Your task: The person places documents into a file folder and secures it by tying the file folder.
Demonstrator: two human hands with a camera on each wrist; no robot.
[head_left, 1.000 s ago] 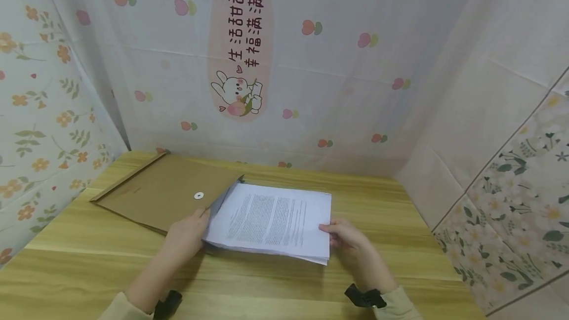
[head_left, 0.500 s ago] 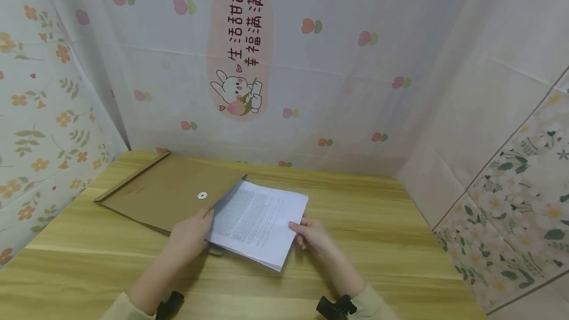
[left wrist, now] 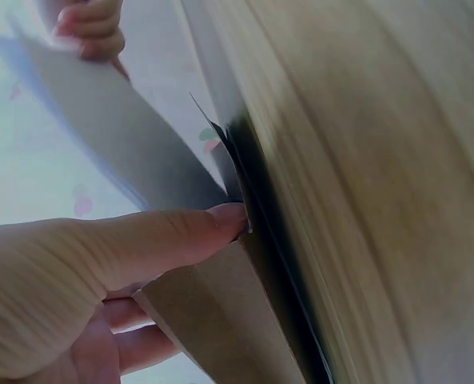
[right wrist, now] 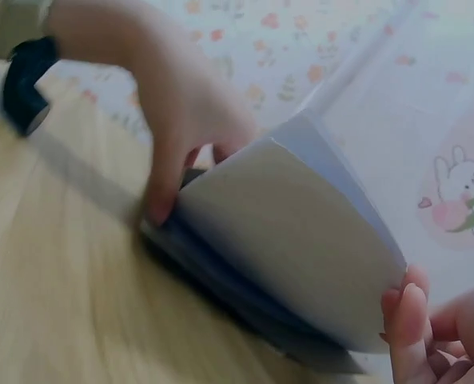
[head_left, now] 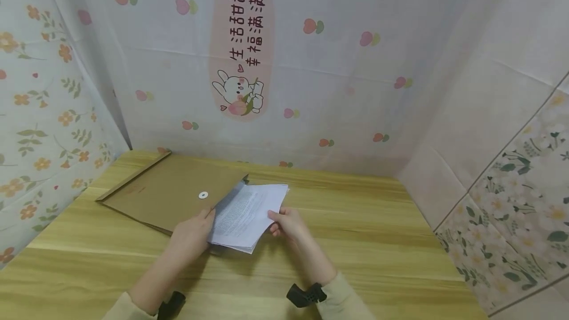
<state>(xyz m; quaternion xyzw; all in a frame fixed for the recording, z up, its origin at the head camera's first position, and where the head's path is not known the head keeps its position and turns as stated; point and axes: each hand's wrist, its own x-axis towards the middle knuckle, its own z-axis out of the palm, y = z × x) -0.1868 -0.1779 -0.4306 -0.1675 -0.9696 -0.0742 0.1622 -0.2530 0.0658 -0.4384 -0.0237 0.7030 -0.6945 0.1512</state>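
A brown kraft paper envelope (head_left: 169,186) with a white round button lies on the left of the table, its mouth facing right. My left hand (head_left: 191,236) grips the envelope's near edge at the mouth; in the left wrist view the thumb (left wrist: 181,240) presses on the brown paper (left wrist: 221,312). A stack of printed white sheets (head_left: 244,216) sits partly inside the envelope, the rest sticking out to the right. My right hand (head_left: 289,224) pinches the stack's outer right edge, thumb on top. In the right wrist view the sheets (right wrist: 292,232) bow slightly between both hands.
The wood-grain table (head_left: 364,241) extends right and toward the front. A printed curtain (head_left: 338,73) hangs behind the table, with floral cloth (head_left: 53,112) at the left and more at the right. Black straps (head_left: 306,294) are on both wrists.
My right hand has moved left with the sheets, and less of the stack now shows outside the envelope. My left hand stays at the envelope's mouth, nearly still.
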